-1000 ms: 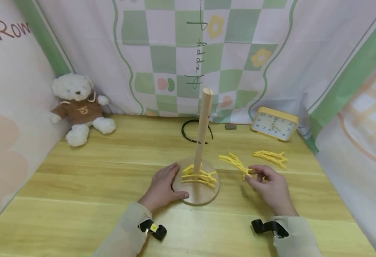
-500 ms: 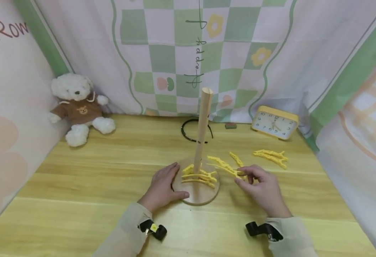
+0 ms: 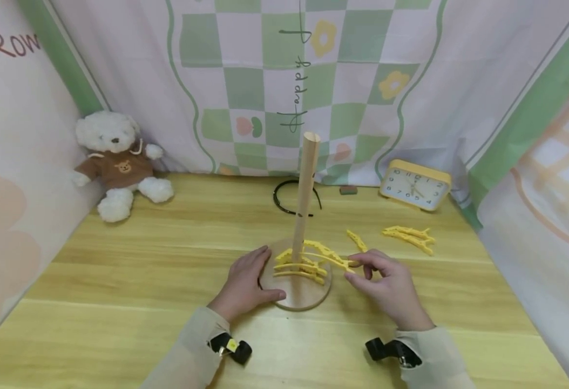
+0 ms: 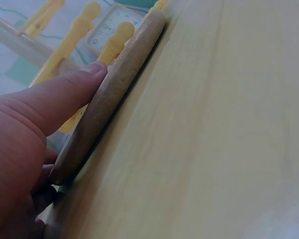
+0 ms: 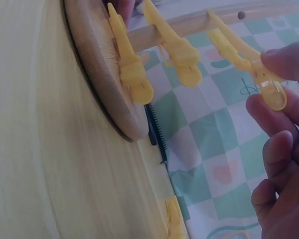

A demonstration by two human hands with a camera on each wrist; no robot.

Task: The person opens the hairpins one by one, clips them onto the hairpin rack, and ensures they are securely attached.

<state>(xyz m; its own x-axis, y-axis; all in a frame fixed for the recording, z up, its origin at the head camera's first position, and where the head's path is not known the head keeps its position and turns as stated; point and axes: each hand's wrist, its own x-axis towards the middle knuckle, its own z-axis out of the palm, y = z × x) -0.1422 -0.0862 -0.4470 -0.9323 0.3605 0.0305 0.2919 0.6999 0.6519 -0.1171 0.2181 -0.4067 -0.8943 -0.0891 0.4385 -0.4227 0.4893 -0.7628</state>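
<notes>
My left hand (image 3: 242,285) grips the rim of the round base of a wooden stand (image 3: 305,298), thumb on the near edge. The stand's upright post (image 3: 306,181) rises from the base. Two yellow hair clips (image 3: 298,273) sit across the foot of the post, one above the other in the right wrist view. With thumb and fingertips, my right hand (image 3: 390,286) pinches the handle end of another yellow hair clip (image 5: 263,79). Its two arms are spread, and their tips reach the post above the other clips. Whether they pass both sides of it I cannot tell.
A loose yellow clip (image 3: 357,240) lies behind my right hand, and more yellow clips (image 3: 410,239) lie farther right. At the back are a black headband (image 3: 277,199), a small dark block (image 3: 349,190) and a yellow clock (image 3: 414,185). A white teddy bear (image 3: 119,165) sits left.
My right hand has moved left with the pinched hair clip, bringing its spread arms to the post. One loose clip now shows behind that hand. My left hand stays on the base.
</notes>
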